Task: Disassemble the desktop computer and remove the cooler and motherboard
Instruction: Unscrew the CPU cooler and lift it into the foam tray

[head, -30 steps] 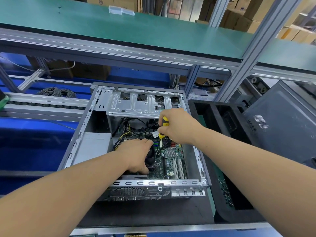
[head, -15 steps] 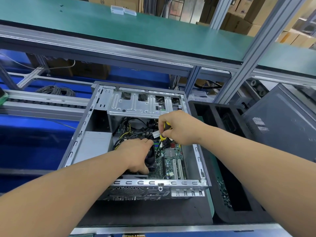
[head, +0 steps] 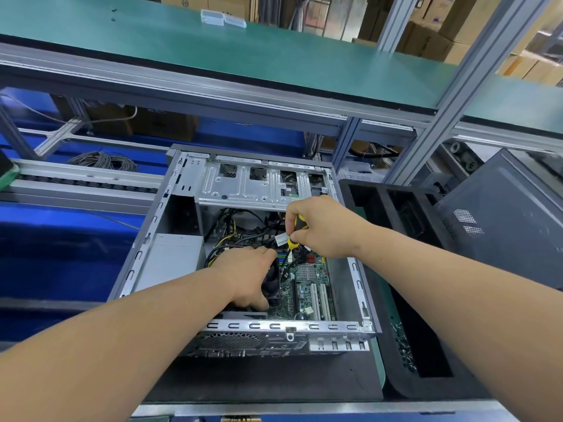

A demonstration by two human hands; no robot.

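An open grey desktop case [head: 146,248] lies on its side on a dark mat. Inside it the green motherboard [head: 310,281] shows, with black cables above it. My left hand [head: 246,275] lies over the black cooler [head: 272,284], fingers curled round its edge, hiding most of it. My right hand [head: 323,226] grips a yellow-and-black screwdriver [head: 297,229], held upright with its tip down among the cables near the cooler's far right corner. The tip itself is hidden.
A silver drive cage [head: 249,187] spans the case's far end, and a grey power supply [head: 173,257] fills its left side. A black tray [head: 405,388] holding loose screws stands right of the case, a dark side panel [head: 511,217] beyond it. A green shelf [head: 243,56] hangs overhead.
My right hand has turned slightly on the screwdriver, staying over the same spot. My left hand has stayed on the cooler.
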